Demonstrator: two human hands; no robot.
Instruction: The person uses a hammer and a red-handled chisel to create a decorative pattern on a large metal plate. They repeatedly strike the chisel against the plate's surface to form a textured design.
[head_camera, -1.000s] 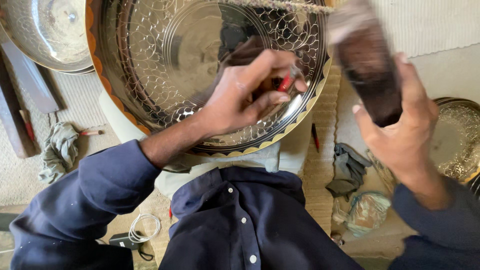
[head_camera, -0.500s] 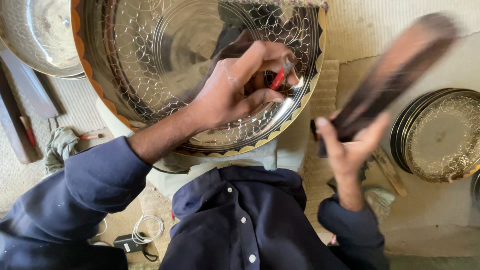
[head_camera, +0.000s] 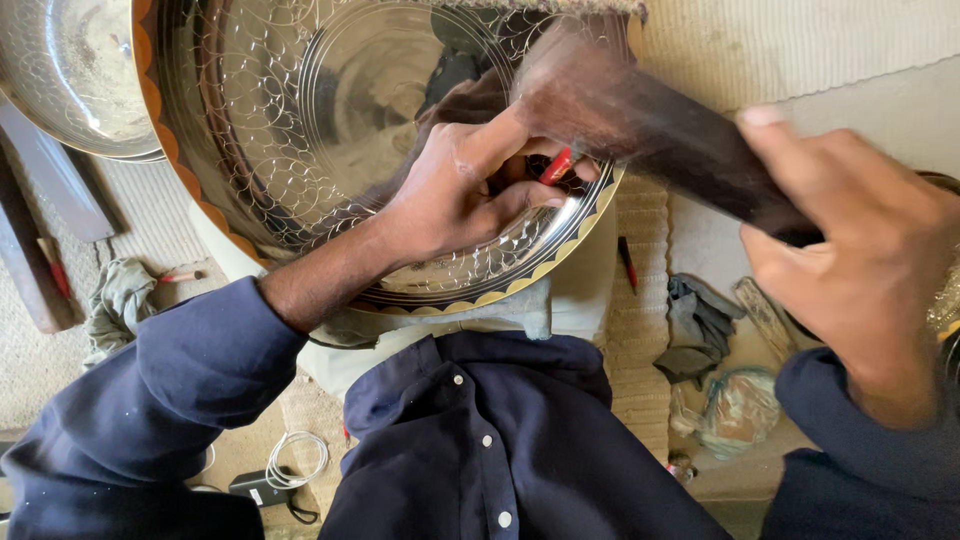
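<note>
A large round engraved metal tray (head_camera: 300, 150) with an orange scalloped rim rests on my lap. My left hand (head_camera: 465, 190) lies on the tray's lower right part, shut on a thin red tool (head_camera: 557, 165) whose tip touches the metal. My right hand (head_camera: 850, 250) grips a dark wooden mallet (head_camera: 660, 130). The mallet is blurred and its head is over the tray, just above my left hand.
Another shiny metal bowl (head_camera: 60, 70) lies at the top left. A grey rag (head_camera: 120, 300) and a small red-tipped tool (head_camera: 180, 276) are on the floor at left. A red pencil (head_camera: 627, 262), dark cloth (head_camera: 695, 320) and a white cable (head_camera: 297, 457) lie below.
My right hand has swung the mallet from upright at the right, leftward and down over the tray. My left hand has stayed on the tray with the red tool.
</note>
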